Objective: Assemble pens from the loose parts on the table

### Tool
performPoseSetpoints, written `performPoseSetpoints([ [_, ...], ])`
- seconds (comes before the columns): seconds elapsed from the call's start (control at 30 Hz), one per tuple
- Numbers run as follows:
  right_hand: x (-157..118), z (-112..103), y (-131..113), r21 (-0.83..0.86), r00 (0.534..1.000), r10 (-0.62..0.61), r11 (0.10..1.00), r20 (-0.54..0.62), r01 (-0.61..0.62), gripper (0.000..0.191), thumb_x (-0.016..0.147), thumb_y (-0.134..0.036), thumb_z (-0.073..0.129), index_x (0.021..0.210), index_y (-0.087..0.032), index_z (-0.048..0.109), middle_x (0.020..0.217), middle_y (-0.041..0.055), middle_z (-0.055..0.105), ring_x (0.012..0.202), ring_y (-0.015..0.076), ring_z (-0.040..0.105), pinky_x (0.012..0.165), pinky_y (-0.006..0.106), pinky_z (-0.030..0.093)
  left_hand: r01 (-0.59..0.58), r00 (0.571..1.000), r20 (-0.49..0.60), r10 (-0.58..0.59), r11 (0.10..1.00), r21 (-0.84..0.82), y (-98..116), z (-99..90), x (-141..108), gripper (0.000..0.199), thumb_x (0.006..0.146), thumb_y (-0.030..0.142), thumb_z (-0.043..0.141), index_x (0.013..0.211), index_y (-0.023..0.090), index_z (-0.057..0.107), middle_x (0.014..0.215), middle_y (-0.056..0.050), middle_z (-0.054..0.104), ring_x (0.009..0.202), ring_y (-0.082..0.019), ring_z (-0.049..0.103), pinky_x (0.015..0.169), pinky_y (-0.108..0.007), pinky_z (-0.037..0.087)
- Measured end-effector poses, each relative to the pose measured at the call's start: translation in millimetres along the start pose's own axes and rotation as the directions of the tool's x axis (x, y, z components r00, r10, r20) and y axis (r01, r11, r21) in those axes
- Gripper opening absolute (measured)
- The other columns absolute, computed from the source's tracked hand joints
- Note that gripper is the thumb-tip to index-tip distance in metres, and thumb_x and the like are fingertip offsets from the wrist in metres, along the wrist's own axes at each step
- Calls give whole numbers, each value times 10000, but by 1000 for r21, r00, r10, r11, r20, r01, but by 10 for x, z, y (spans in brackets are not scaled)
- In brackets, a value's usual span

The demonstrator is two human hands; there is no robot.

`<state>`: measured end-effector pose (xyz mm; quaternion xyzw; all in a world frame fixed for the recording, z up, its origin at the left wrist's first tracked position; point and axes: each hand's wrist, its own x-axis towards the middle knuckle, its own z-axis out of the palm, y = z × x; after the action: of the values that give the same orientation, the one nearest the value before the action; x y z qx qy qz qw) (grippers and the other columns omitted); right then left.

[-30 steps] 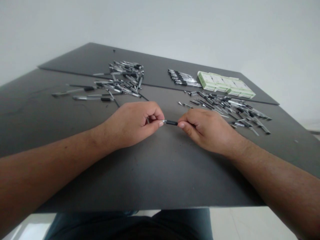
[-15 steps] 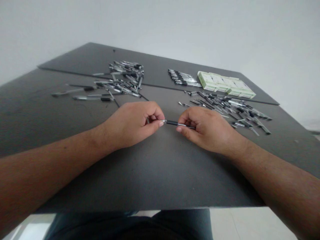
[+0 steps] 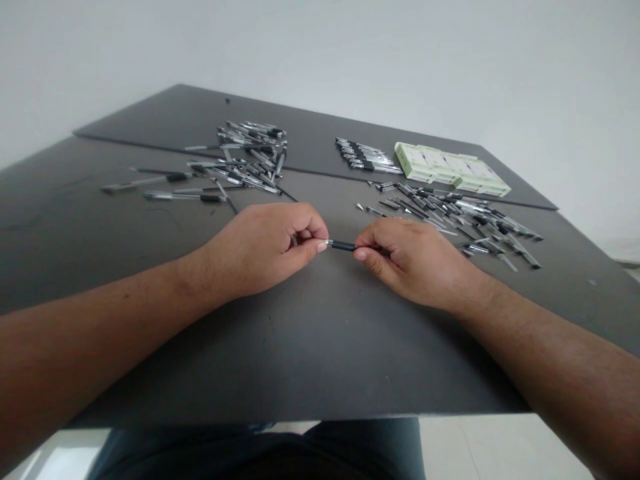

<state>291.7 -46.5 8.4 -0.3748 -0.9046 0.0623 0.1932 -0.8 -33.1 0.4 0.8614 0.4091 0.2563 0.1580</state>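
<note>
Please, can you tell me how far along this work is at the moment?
It looks partly done: a neat row of pens lies beside the pale green boxes. In hand is one black pen, pinched between the left hand and the right hand. Most seems left: the loose left heap and loose right heap of pens and pen parts.
</note>
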Motion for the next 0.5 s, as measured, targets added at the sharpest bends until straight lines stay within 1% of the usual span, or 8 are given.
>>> performPoseSetpoints([
  [0.13, -4, 0, 1, 5, 1000, -12, 1000, -28, 12, 139, 1123, -358, 718, 1072, -246, 781, 907, 44, 783, 803, 228, 672, 769, 346, 489, 1, 1000, 15, -1, 1000, -3, -1, -5, -1, 277, 1024, 426, 631, 1071, 260, 847, 920, -19, 853, 824, -213, 773, 829, -342, 558],
  [0.27, -6, 4, -7, 6, 999, -17, 1000, -46, 17, 109, 1110, -329, 713, 1080, -244, 774, 928, 45, 787, 808, 227, 673, 759, 349, 481, -11, 999, 48, 10, 999, 32, 1, -5, 7, 303, 1038, 431, 604, 1086, 259, 848, 949, -32, 863, 859, -227, 778, 844, -353, 550],
  [0.4, 2, 6, -10, 15, 999, -35, 999, -31, 36, 151, 1137, -346, 694, 1065, -239, 772, 914, 45, 775, 810, 225, 670, 765, 347, 477, -22, 998, 64, 18, 997, 71, 1, -19, 11, 308, 1050, 420, 587, 1096, 261, 846, 956, -45, 857, 879, -241, 779, 843, -362, 541],
  [0.5, 9, 8, -15, 27, 999, -45, 999, -16, 46, 169, 1149, -333, 669, 1062, -233, 774, 898, 43, 771, 803, 222, 670, 760, 344, 469, -56, 997, 66, 49, 994, 97, 3, -32, 1, 296, 1055, 400, 583, 1086, 262, 843, 960, -53, 849, 898, -251, 780, 850, -367, 540],
])
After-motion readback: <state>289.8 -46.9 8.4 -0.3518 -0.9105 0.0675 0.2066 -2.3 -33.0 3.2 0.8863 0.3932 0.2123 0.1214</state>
